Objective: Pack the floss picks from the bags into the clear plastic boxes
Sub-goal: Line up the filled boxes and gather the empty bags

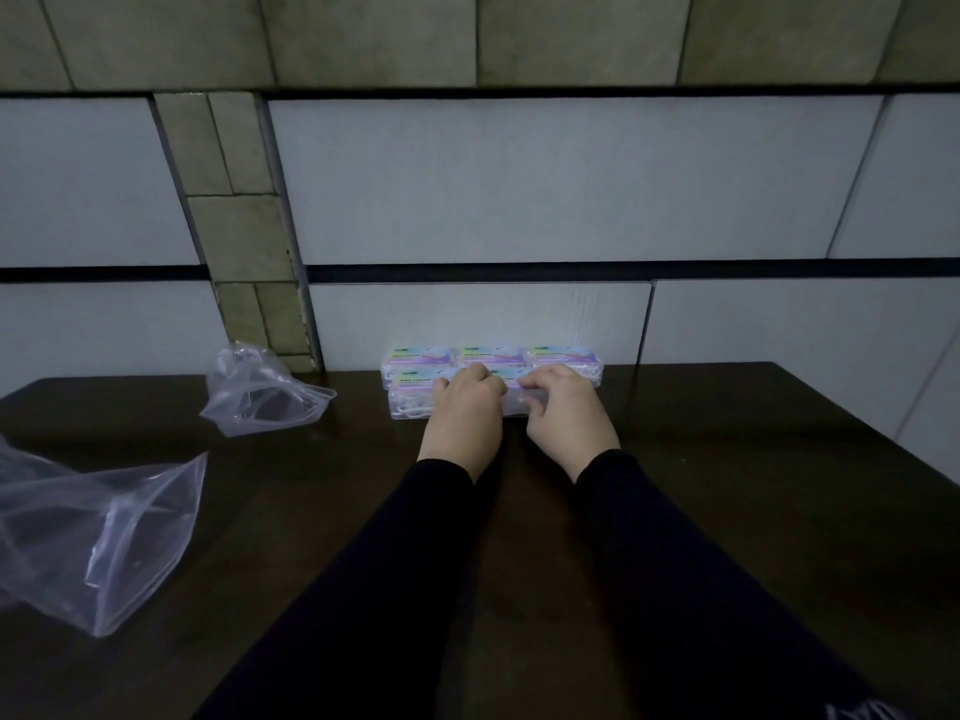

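Observation:
Three clear plastic boxes with pastel labels stand in a row (491, 356) against the wall at the back of the dark table (727, 459). In front of that row lie two more boxes; the left one (413, 394) shows white floss picks through its side. My left hand (462, 407) rests on top of the front boxes with fingers curled. My right hand (566, 413) presses on the right front box, which it mostly hides. Two clear plastic bags lie open on the left: a small one (260, 392) farther back and a large one (98, 532) near me.
The tiled wall (519, 200) rises directly behind the boxes. The table's right edge runs diagonally at the right. Both my arms in black sleeves stretch across the middle of the table.

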### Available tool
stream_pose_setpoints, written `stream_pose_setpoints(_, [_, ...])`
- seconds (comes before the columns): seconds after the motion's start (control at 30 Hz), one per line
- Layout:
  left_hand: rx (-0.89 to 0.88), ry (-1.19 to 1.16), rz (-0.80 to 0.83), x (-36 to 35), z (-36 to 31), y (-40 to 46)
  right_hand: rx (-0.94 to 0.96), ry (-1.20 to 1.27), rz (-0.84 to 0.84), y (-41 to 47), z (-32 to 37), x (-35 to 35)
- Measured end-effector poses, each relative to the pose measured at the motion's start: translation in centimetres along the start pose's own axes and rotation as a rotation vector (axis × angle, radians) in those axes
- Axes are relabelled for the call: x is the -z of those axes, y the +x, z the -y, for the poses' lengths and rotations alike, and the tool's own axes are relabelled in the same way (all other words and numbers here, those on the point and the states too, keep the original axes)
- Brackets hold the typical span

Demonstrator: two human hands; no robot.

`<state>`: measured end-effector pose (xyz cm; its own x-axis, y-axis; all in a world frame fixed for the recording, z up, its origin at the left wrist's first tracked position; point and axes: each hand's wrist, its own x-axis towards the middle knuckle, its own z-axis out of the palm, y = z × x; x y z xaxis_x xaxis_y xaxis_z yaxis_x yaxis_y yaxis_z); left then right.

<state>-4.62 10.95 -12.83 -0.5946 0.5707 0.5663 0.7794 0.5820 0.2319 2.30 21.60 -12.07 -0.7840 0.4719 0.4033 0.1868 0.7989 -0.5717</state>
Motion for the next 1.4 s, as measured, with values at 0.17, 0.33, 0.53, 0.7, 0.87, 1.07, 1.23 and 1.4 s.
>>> stream_pose_setpoints(0.17, [-0.011, -0.064, -0.001, 0.6, -0.1, -0.5, 0.058, -0.085, 0.012, -0.7, 0.5, 0.0])
stream_pose_setpoints(0.33, [0.015, -0.138, -0.049, 1.9, -0.1, -2.2, 0.156, -0.122, 0.002, -2.6, 2.5, 0.0])
stream_pose_setpoints(0.53, [0.061, -0.143, -0.15, 4.3, 0.6, -6.0, 0.208, -0.095, -0.011, -5.6, 4.9, -0.6])
stream_pose_setpoints(0.7, [0.086, -0.132, -0.194, 6.6, 1.2, -9.3, 0.234, -0.055, -0.005, -8.7, 7.0, -1.0])
stream_pose_setpoints(0.87, [0.148, -0.11, -0.19, 9.6, 1.7, -12.8, 0.244, -0.022, 0.016, -11.2, 9.3, -1.3])
stream_pose_setpoints(1.07, [0.201, 0.033, -0.17, 16.0, 4.8, -16.1, 0.277, -0.033, 0.074, -12.2, 13.2, -2.1])
stream_pose_setpoints(1.23, [0.381, 0.188, -0.118, 20.7, 8.7, -17.8, 0.345, -0.062, 0.121, -11.3, 17.9, -3.6])
stream_pose_setpoints(1.4, [0.634, 0.243, -0.045, 22.3, 12.2, -17.9, 0.402, -0.129, 0.099, -9.3, 22.4, -5.5])
